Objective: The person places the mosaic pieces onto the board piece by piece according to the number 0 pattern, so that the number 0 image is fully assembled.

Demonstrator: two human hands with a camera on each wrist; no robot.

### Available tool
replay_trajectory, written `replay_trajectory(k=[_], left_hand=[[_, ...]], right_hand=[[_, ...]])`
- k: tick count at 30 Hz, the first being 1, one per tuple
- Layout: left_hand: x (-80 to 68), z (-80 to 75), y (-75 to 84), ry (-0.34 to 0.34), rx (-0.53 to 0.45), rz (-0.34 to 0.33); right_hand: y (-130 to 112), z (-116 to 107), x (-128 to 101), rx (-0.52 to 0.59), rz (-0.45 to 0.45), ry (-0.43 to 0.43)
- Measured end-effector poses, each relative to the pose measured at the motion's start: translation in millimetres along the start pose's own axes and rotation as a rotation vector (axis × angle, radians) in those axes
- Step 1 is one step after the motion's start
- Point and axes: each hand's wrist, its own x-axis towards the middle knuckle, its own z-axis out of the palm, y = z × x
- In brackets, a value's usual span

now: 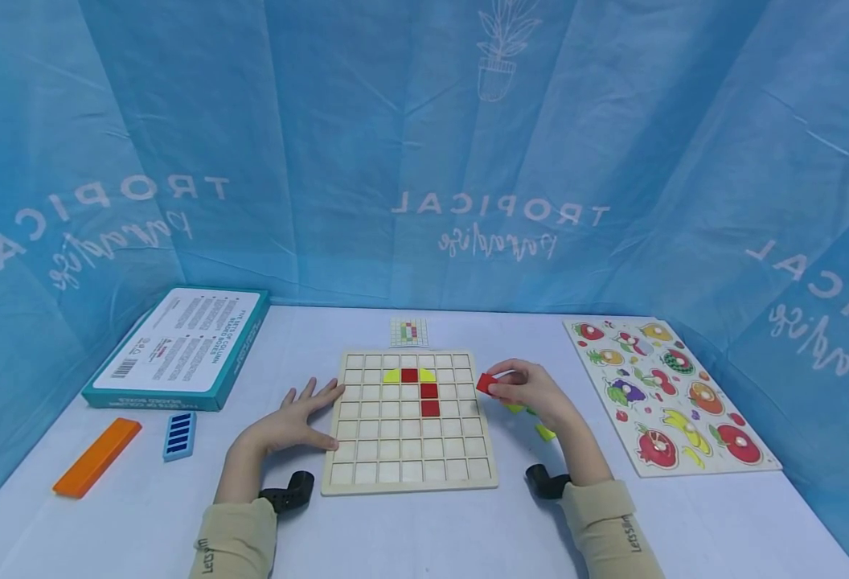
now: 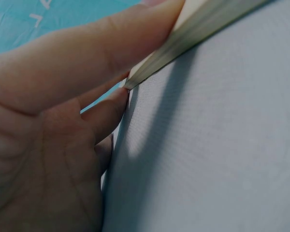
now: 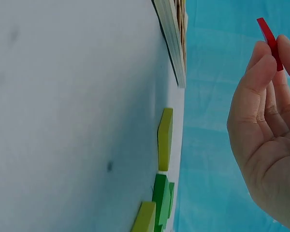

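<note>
- Right now my right hand (image 1: 533, 390) pinches a red tile (image 1: 486, 383) between thumb and fingertips, so that grip is closed on the tile; the right wrist view shows the red tile (image 3: 269, 41) edge-on above my curled fingers (image 3: 261, 82).
- The tile sits at the tips of my fingers, raised off the table (image 1: 424, 531) and just beside the right edge of the wooden grid board (image 1: 410, 466).
- My left hand (image 1: 297, 422) lies flat with straight, spread fingers, holding nothing; its fingertips touch the board's left edge, and the left wrist view shows a finger (image 2: 106, 48) lying along the board's edge (image 2: 183, 46).
- On the board, off to the left of my right-hand grip, three red tiles (image 1: 428, 392) form a bent column, with yellow-green pieces (image 1: 392, 375) on either side of the top one.
- Under and just behind my right hand lie loose yellow-green and green pieces (image 1: 544, 433) on the table; the right wrist view shows them (image 3: 164, 140) lying flat, apart from the grip.
- Well to the right of that hand lies a fruit puzzle board (image 1: 666, 394).
- Beyond my left hand sit a teal box (image 1: 178, 350), an orange bar (image 1: 96, 456) and a blue striped block (image 1: 179, 435).
- A small pattern card (image 1: 408, 330) lies just past the far edge of the board.
</note>
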Motion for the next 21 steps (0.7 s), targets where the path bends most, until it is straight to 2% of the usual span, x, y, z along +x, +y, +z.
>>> replay_trajectory(k=[11,21], left_hand=[[2.8,-0.3,-2.1,-0.007,-0.009,-0.011],[0.5,0.1,-0.2,-0.008,-0.005,-0.001]], right_hand=[[-12,14,2,0.006,-0.009,-0.002],[-21,30,4,0.046,-0.043,-0.070]])
